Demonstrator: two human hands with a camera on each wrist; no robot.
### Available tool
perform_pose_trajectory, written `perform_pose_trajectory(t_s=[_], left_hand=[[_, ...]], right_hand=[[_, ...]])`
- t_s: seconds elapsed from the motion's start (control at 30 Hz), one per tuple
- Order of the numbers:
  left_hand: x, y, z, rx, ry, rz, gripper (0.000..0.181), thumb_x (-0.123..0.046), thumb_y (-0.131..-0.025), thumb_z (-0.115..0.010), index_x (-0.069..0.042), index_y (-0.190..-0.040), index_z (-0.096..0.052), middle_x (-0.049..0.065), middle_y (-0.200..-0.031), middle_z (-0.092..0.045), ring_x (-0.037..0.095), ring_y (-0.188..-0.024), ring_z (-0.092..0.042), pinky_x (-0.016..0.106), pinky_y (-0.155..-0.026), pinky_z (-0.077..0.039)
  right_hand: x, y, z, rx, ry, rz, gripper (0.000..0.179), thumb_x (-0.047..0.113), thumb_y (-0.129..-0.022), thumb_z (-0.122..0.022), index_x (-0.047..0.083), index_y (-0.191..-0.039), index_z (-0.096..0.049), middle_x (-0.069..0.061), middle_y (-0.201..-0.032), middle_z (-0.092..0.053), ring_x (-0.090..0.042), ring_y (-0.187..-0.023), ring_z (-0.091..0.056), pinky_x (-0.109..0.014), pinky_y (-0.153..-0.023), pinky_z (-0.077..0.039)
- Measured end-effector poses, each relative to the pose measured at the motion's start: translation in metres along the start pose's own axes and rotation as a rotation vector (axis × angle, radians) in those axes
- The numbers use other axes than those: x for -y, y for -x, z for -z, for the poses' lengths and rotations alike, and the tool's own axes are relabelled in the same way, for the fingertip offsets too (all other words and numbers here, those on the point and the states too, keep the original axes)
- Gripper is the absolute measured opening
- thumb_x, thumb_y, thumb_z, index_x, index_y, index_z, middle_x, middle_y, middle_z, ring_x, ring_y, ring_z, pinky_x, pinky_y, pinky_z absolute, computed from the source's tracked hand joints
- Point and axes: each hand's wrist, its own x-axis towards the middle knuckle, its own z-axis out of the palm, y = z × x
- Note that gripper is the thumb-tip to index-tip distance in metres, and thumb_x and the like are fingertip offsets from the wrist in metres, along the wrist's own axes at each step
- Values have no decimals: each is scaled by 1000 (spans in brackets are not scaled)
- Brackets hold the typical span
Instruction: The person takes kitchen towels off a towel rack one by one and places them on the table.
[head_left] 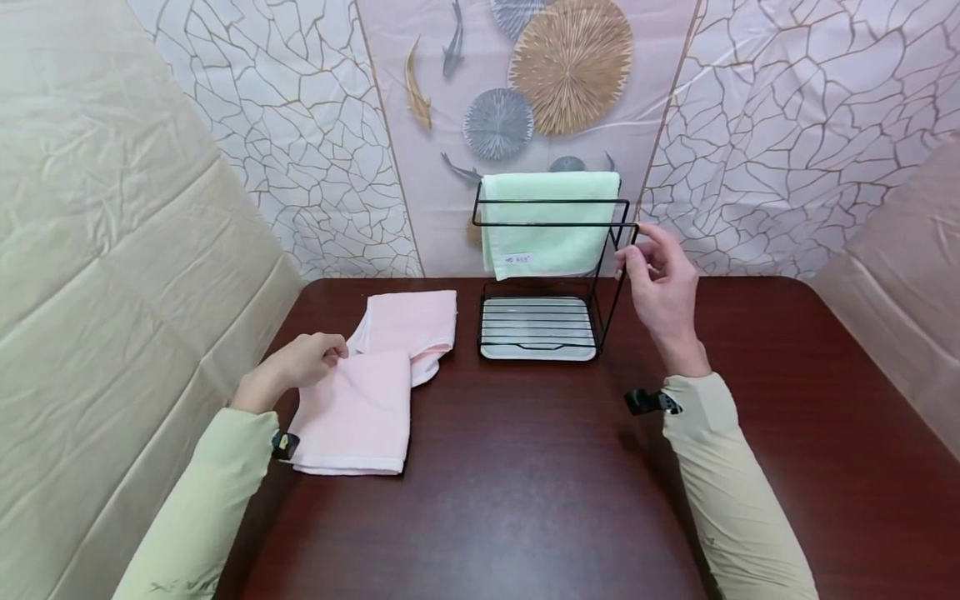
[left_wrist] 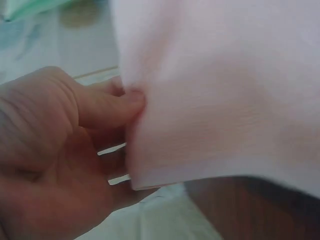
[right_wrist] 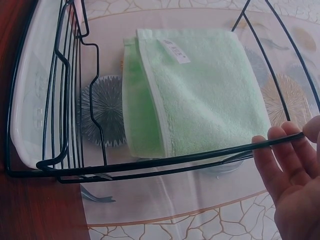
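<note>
My left hand (head_left: 303, 364) pinches the edge of a folded pink towel (head_left: 356, 417) near its upper left corner; the left wrist view has the thumb on top of the cloth. Behind it, partly covered, lies more pink cloth (head_left: 412, 321), apparently a second towel. A black wire rack (head_left: 551, 224) stands at the back of the table, with a light green towel (head_left: 551, 242) draped over one of its upper bars. My right hand (head_left: 663, 287) holds the rack's right side near the top corner, thumb and fingers around the wire (right_wrist: 280, 141).
A white tray (head_left: 536, 354) sits in the base of the rack under several wires. Everything stands on a dark red-brown table (head_left: 510, 500). Patterned cloth (head_left: 322, 125) hangs behind its back edge, and a pale padded wall (head_left: 112, 208) rises at the left.
</note>
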Motion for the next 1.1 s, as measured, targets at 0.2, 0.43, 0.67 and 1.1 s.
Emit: perform_pose_trajectory(t_s=[0.2,0.43,0.67,1.1], left_hand=[[15,-19,-19,38,-26,71,27,4,-87,-50,-8,-105,-66,15,-106,-69,29,-96,-62,44,-84,-49],[4,-22,-31,57,-134,54,20,2,-85,-50,-10,-94,-63,9,-84,-58,25,-80,-53,39,-70,-43],[-5,-3,-38,28,-206,-6,24,2,-81,-57,-15,-96,-66,13,-85,-57,36,-83,-55,50,-67,-46],[5,-6,-37,-110,-212,-7,21,3,-84,-57,-15,-86,-67,9,-84,-55,32,-83,-52,46,-71,-44]], right_hand=[[3,0,0,-3,7,-9,31,0,-94,-60,-1,-125,-61,-16,-83,-69,-8,-70,-66,-13,-62,-50],[3,1,1,-3,-1,-11,31,0,-94,-60,-1,-125,-62,-10,-82,-70,-9,-68,-66,-15,-61,-51],[3,-2,0,2,-7,13,30,2,-95,-60,1,-125,-62,1,-83,-70,-5,-70,-65,-14,-63,-51],[2,-1,0,-4,24,-31,32,-4,-93,-59,-5,-125,-60,-28,-84,-66,-2,-70,-63,-11,-63,-48]])
